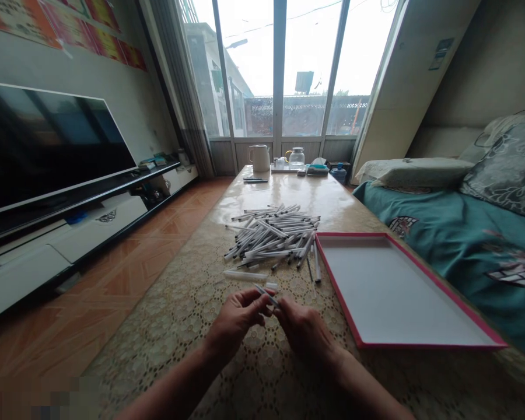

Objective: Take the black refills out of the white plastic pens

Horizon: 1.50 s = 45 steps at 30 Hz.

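Between my hands is a slim grey pen refill (pixel 266 296), its pointed end slanting up to the left. My left hand (pixel 236 318) pinches it between thumb and fingers. The fingers of my right hand (pixel 304 326) are closed at its lower end, partly hiding it. Just beyond my fingers lie a translucent white pen barrel (pixel 245 275) and a short white pen cap (pixel 272 286), apart from each other. Farther off is a loose heap of white pens (pixel 273 233) with dark ends, pointing in many directions.
On the right of the patterned table (pixel 166 326) is a shallow pink-rimmed tray (pixel 339 291) with a white bottom. At the far end stand a beige jug (pixel 259 158), a glass pitcher (pixel 296 157) and a tissue pack (pixel 317 168). A teal-covered sofa (pixel 424 219) borders the right side.
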Available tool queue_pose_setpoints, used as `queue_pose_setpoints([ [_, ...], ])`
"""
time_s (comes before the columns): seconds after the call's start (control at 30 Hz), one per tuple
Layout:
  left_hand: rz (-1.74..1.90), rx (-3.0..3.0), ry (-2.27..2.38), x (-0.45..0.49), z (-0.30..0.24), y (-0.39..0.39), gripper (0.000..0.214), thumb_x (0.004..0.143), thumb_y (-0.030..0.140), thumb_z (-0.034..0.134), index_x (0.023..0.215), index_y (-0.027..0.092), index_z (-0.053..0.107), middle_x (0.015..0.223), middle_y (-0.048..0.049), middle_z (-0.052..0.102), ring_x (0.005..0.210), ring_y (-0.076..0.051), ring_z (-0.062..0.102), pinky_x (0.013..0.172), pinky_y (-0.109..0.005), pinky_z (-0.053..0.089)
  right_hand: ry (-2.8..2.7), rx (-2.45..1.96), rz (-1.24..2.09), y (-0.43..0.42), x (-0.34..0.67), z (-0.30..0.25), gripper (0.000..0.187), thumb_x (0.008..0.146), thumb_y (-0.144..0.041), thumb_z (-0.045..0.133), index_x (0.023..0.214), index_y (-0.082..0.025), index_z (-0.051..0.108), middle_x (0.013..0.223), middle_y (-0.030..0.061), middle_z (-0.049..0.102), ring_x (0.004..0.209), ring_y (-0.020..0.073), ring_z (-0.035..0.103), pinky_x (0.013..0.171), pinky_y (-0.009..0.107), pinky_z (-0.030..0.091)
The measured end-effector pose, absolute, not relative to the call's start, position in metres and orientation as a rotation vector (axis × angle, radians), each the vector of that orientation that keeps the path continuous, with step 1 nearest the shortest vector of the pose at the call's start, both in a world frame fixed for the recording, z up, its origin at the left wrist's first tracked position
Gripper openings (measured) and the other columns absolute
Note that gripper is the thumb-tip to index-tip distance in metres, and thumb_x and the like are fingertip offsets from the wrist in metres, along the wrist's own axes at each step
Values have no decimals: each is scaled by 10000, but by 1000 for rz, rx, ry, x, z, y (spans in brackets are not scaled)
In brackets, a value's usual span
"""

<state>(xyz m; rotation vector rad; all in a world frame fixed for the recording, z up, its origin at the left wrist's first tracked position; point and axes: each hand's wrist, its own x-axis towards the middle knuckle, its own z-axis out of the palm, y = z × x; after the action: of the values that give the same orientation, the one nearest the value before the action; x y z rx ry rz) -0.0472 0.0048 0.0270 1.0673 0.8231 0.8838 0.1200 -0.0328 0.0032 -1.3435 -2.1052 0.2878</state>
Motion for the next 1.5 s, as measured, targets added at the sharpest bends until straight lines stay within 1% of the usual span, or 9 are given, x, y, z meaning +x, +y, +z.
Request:
queue_pose_setpoints([
  [0.23, 1265, 687, 895, -41, 18, 3, 320, 622, 358, 784, 808, 147, 631, 693, -22, 698, 621, -140, 662, 593, -232, 520, -1876, -1437, 494, -34, 131, 8, 413, 976, -355, 236, 750, -182, 535, 590, -4, 543, 543, 125, 538, 556, 207, 375],
  [0.6, 1282, 756, 946, -43, 6, 3, 306, 677, 380, 743, 769, 126, 599, 695, -37, 713, 621, -155, 675, 650, -283, 550, -1807, -1308, 646, -25, 134, -3, 315, 918, -302, 414, 662, -173, 548, 595, -10, 563, 542, 109, 521, 546, 198, 352],
  [0.73, 1281, 752, 959, -42, 8, 2, 314, 667, 383, 750, 751, 123, 594, 666, -41, 711, 628, -171, 686, 659, -293, 556, -1727, -1365, 636, -24, 135, -2, 123, 845, -286, 543, 828, -175, 592, 691, 3, 612, 593, 125, 538, 565, 205, 373],
  [0.8, 1277, 754, 959, -42, 9, 1, 314, 671, 381, 747, 760, 122, 594, 675, -48, 715, 640, -176, 690, 664, -296, 558, -1735, -1418, 611, -23, 136, -4, 151, 854, -320, 534, 855, -179, 590, 714, 9, 619, 612, 134, 547, 579, 214, 377],
  [0.93, 1268, 758, 965, -42, 8, 1, 317, 667, 379, 750, 768, 121, 596, 688, -55, 721, 657, -188, 697, 667, -303, 562, -1843, -1472, 549, -23, 138, -8, 371, 944, -353, 333, 688, -187, 542, 611, 5, 571, 574, 140, 531, 575, 232, 357],
  [1.13, 1274, 733, 970, -42, 9, 3, 342, 636, 389, 770, 757, 120, 597, 673, -55, 720, 634, -188, 697, 652, -301, 566, -1784, -1433, 573, -24, 137, -3, 154, 882, -315, 478, 851, -183, 550, 688, 3, 595, 610, 136, 542, 577, 214, 368],
  [1.3, 1268, 744, 961, -43, 6, 4, 332, 660, 387, 755, 766, 122, 586, 681, -56, 726, 637, -178, 696, 652, -286, 567, -1867, -1442, 498, -24, 138, -4, 343, 939, -332, 355, 687, -187, 538, 641, 10, 566, 597, 142, 528, 592, 232, 360],
  [1.43, 1267, 744, 958, -43, 4, 3, 322, 673, 383, 747, 770, 124, 582, 680, -56, 726, 645, -181, 699, 665, -294, 567, -1796, -1427, 549, -25, 138, -5, 168, 892, -317, 461, 870, -185, 562, 686, 5, 598, 614, 143, 551, 583, 220, 370],
  [1.5, 1273, 739, 958, -43, 5, 3, 321, 670, 382, 749, 764, 125, 583, 681, -55, 726, 647, -181, 699, 662, -291, 566, -1786, -1436, 549, -25, 139, -4, 178, 893, -329, 460, 904, -187, 566, 690, 5, 608, 606, 142, 554, 575, 220, 367],
])
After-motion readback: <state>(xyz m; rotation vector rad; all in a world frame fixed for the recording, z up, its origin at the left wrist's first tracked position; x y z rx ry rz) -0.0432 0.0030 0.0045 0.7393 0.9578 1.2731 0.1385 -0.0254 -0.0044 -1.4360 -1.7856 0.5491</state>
